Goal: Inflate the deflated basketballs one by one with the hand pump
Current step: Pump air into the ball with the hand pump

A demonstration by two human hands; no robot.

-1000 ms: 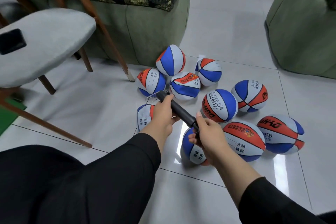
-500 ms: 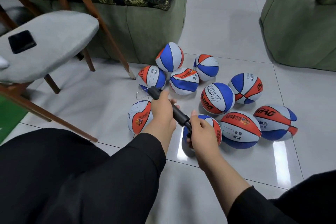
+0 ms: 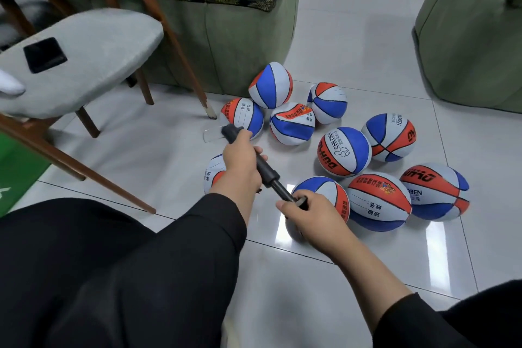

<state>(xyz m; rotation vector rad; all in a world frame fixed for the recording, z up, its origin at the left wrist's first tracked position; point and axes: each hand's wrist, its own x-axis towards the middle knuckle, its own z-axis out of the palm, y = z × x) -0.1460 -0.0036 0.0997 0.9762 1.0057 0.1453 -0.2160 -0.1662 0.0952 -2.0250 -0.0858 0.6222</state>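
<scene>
- I hold the pump in the air over the floor, slanted, with its far end toward the chair leg and its near end toward me.
- My left hand is wrapped round the black barrel; a thin clear hose curls out of the far end, above the tiles.
- My right hand grips the T-handle at the near end, fingers curled round it. A short piece of rod shows between barrel and handle, so I judge the pump is partly pulled out.
- I cannot see the needle, and the hose end seems to go into no ball, so I think no ball is connected at this moment.
- Right under my right hand lies one ball; I cannot tell if my hand touches it. Another ball is half hidden behind my left wrist.
- The other balls lie close together on the floor beyond: two dented ones, and, look clearly soft; the ball with "CHILDREN" looks rounder.
- In all I count ten balls. How many are already filled I cannot say surely; several look deflated, so I judge most of the work is left.
- Next step, as I judge it: put the needle into the valve of one ball, then pump.
- Around: a grey chair with a dark phone on it, and green sofas.
</scene>
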